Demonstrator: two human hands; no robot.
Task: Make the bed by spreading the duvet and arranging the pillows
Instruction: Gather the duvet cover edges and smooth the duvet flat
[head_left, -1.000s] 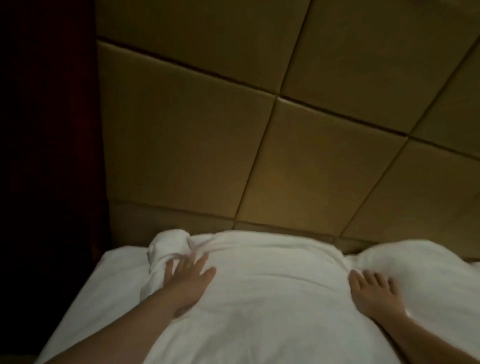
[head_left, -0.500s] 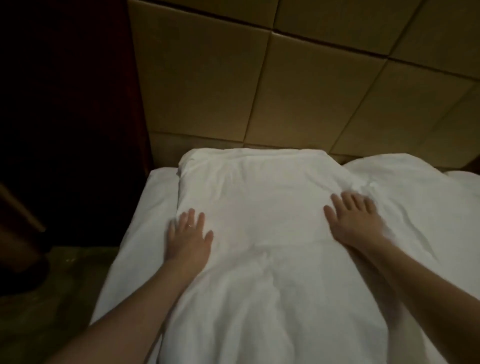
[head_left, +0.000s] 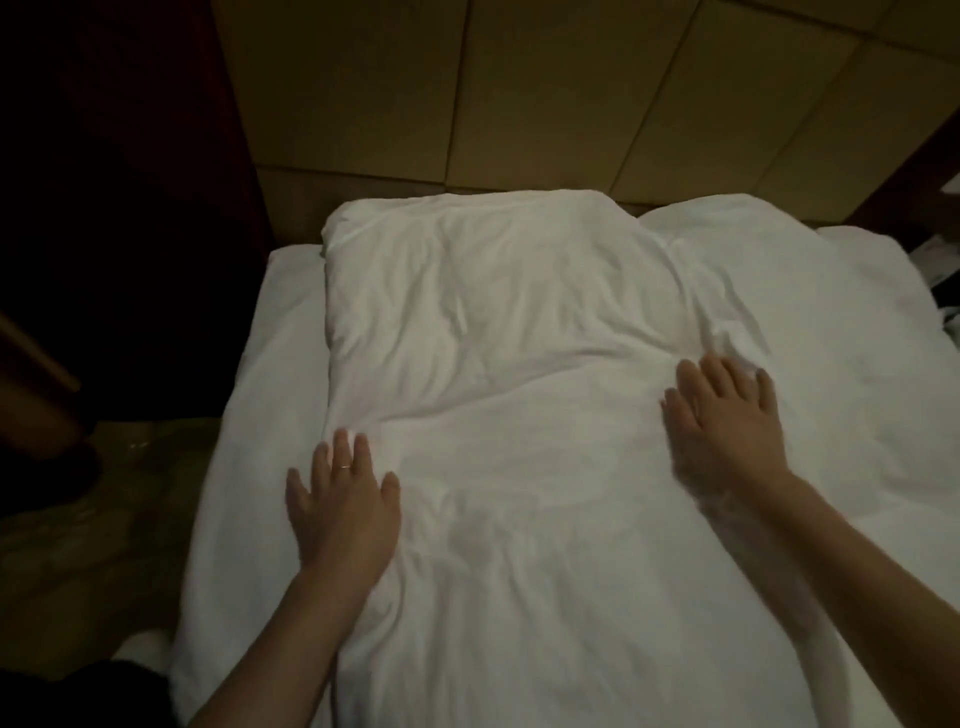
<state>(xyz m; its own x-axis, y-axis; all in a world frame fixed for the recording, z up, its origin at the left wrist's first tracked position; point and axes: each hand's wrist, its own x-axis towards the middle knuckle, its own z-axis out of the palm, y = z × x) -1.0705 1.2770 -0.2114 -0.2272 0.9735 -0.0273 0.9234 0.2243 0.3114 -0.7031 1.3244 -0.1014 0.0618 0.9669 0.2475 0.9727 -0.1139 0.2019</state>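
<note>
I have my left hand (head_left: 343, 504) and right hand (head_left: 724, 426) flat, fingers straight, pressing the white duvet (head_left: 509, 519), grasping nothing. It covers the bed up to the headboard (head_left: 467, 104); wrinkles remain, pillows apparently underneath.

no readable text, labels or signs

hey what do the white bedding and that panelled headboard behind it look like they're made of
White bedding: looks like soft matte woven fabric, likely cotton; it creases and puckers under the left hand and right hand.
Headboard: tan padded panels with recessed seams, smooth dull surface; leatherette or fabric, too dim to tell.
</note>
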